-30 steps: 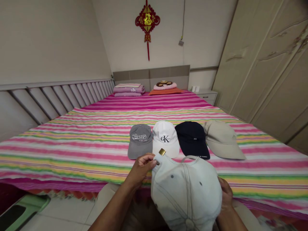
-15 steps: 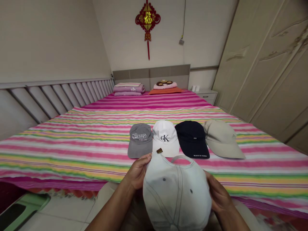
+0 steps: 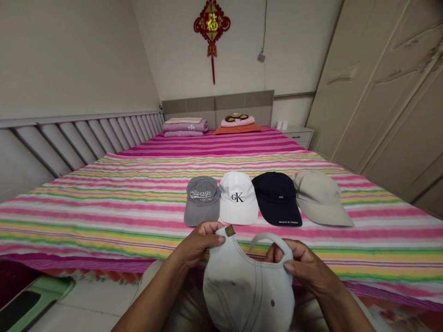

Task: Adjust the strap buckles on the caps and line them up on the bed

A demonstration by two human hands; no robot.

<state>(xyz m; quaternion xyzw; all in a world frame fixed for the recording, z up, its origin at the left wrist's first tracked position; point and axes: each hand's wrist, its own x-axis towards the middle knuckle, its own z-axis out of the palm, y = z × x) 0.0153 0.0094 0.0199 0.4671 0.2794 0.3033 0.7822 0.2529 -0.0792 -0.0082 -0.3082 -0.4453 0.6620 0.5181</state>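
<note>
A pale grey-white baseball cap (image 3: 249, 290) is held over my lap with its back opening upward. My left hand (image 3: 199, 242) pinches its back edge beside the brass-coloured buckle (image 3: 230, 230). On the other side, my right hand (image 3: 301, 263) grips the cap's edge at the base of the loose strap (image 3: 268, 237), which curls upward. Beyond my hands, several caps lie side by side on the bed: a grey cap (image 3: 202, 200), a white cap (image 3: 238, 198), a navy cap (image 3: 277, 198) and a beige cap (image 3: 321, 198).
The bed has a striped cover (image 3: 104, 207). Folded bedding (image 3: 185, 127) and a pink pile (image 3: 238, 121) lie by the headboard (image 3: 242, 101). A slatted rail (image 3: 86, 138) runs along the left, a wardrobe (image 3: 374, 101) stands right. A green stool (image 3: 41, 299) is at lower left.
The cap has come lower and tipped so its back opening shows more. My right hand has moved from the cap's side up to the strap end, and the strap now stands higher.
</note>
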